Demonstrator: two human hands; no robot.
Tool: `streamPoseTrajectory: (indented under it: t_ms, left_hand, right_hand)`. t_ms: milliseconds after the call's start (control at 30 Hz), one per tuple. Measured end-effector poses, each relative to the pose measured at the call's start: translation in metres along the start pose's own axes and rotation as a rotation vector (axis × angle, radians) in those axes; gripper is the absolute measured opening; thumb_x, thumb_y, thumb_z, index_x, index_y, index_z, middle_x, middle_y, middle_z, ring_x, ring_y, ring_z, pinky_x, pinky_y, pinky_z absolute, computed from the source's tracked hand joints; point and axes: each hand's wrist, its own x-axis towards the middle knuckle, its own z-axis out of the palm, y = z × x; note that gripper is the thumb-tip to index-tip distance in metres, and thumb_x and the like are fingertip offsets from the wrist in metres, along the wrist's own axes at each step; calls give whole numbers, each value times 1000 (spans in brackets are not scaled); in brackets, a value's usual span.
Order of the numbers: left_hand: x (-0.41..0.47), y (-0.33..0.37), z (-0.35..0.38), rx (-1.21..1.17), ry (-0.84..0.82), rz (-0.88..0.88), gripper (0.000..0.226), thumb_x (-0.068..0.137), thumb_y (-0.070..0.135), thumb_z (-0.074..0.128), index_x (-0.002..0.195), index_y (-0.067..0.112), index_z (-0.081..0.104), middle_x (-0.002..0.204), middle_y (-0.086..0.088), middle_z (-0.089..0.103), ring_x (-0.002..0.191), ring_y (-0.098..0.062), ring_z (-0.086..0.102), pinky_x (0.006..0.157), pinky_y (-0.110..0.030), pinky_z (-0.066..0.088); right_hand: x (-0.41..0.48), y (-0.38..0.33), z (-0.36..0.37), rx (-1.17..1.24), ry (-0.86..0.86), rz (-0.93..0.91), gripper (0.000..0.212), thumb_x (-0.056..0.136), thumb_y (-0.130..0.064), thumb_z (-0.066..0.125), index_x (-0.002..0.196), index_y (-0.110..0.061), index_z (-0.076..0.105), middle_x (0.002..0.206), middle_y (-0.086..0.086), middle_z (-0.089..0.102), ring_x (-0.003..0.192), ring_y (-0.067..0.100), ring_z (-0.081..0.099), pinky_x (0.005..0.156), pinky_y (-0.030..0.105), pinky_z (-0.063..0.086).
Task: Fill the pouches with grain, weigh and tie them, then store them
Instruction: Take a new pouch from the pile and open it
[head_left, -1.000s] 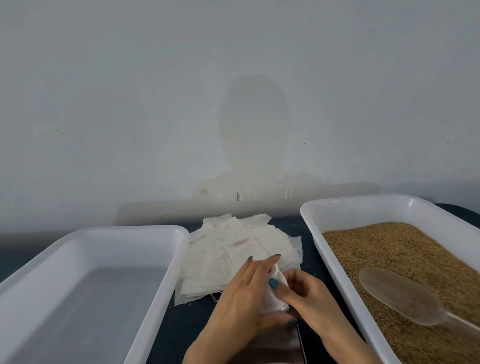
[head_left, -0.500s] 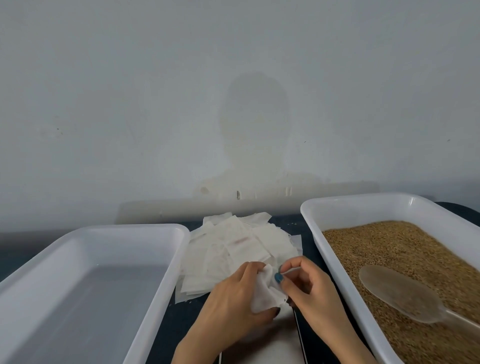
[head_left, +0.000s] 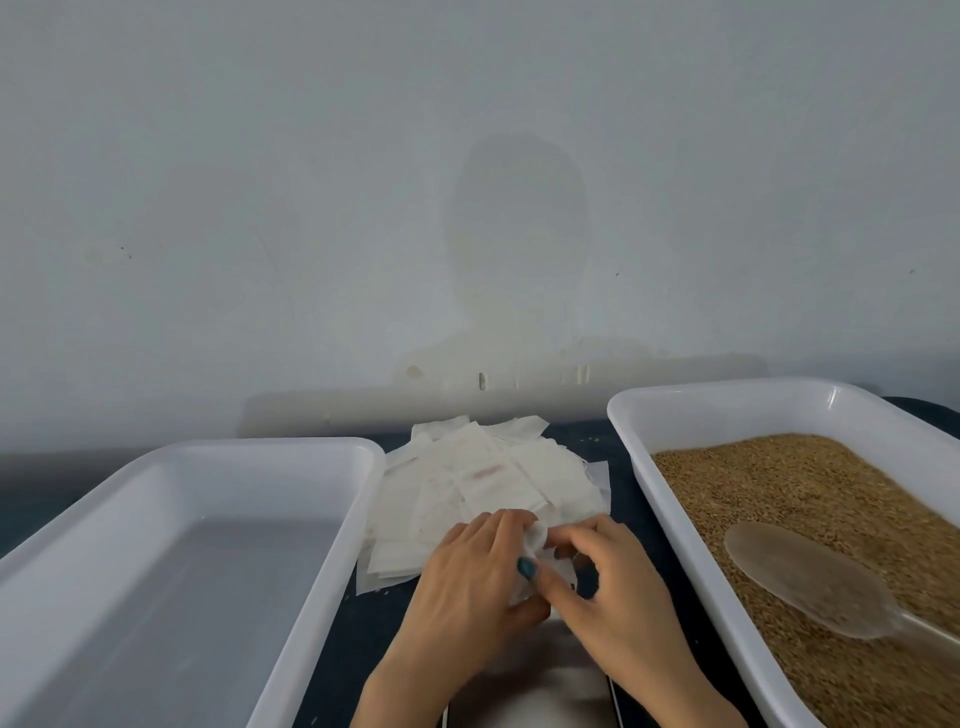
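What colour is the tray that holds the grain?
White. The tray shows best in the head view, the only one here.

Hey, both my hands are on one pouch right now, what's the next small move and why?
Probably pull the pouch mouth open: both the left hand and right hand pinch it, it looks flat and unfilled, and the scoop lies untouched on the grain in the right-hand tray.
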Motion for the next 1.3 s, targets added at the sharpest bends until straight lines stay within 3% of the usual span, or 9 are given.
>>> streamPoseTrajectory:
  t_ms: [133,233,400,567,767,900,1033,1167,1300]
  left_hand:
    - [1,1,-1,-34,-25,-29,60,82,53,65,130,27,42,124,14,53,108,-8,54,90,-13,27]
    - [1,1,0,13,-31,-1,61,75,51,71,125,25,46,116,13,57,99,-8,57,88,-15,34]
    - [-3,0,0,57,16,22,61,60,42,78,112,21,54,97,10,61,79,-9,59,71,-19,43]
    - [-2,4,2,-54,23,-60,58,76,55,59,123,23,49,114,11,55,99,-7,52,87,-18,40]
    - [0,9,5,-272,-2,-103,29,89,37,61,111,31,42,104,18,51,84,-2,54,69,-11,41]
    - [1,13,-1,-497,-3,-145,27,81,44,54,98,33,36,88,12,57,79,-12,56,66,-26,49]
    - [-1,20,-3,-559,11,-83,28,77,40,48,99,29,34,88,5,53,73,-18,49,65,-35,46]
    - [-2,26,-5,-539,11,-71,34,73,37,49,102,28,33,96,8,51,80,-17,53,71,-36,50]
    - [0,31,-6,-504,9,-28,33,72,39,47,99,37,29,92,7,51,79,-17,53,70,-34,49]
  right_hand:
    - [0,-4,-1,212,-32,57,17,83,-37,76,89,-42,61,94,-20,59,96,-2,54,79,15,48]
    - [-1,-3,-1,264,-10,62,11,84,-35,72,84,-39,62,89,-19,62,93,0,56,78,15,46]
    - [-4,-6,-2,152,77,9,10,86,-43,69,84,-41,60,86,-20,63,90,0,60,77,19,51]
    - [-8,-18,-2,10,172,-114,12,84,-43,69,87,-42,57,85,-25,55,81,5,62,74,26,56]
    - [-15,-43,-16,-149,291,-230,18,75,-48,79,80,-34,68,78,-19,57,67,-4,49,67,27,52]
    - [-24,-61,-36,-211,345,-361,12,74,-43,71,81,-34,72,81,-19,62,74,2,59,62,22,50]
    - [-36,-58,-81,-196,312,-435,26,78,-46,57,97,-37,72,91,-30,55,86,-4,59,66,16,49]
    - [-40,-3,-158,-387,214,-176,19,88,-56,56,106,-53,59,103,-34,59,95,-10,57,72,14,46]
    - [-54,100,-215,-686,-88,258,41,75,-65,66,112,-58,50,120,-32,60,108,-4,61,95,23,52]
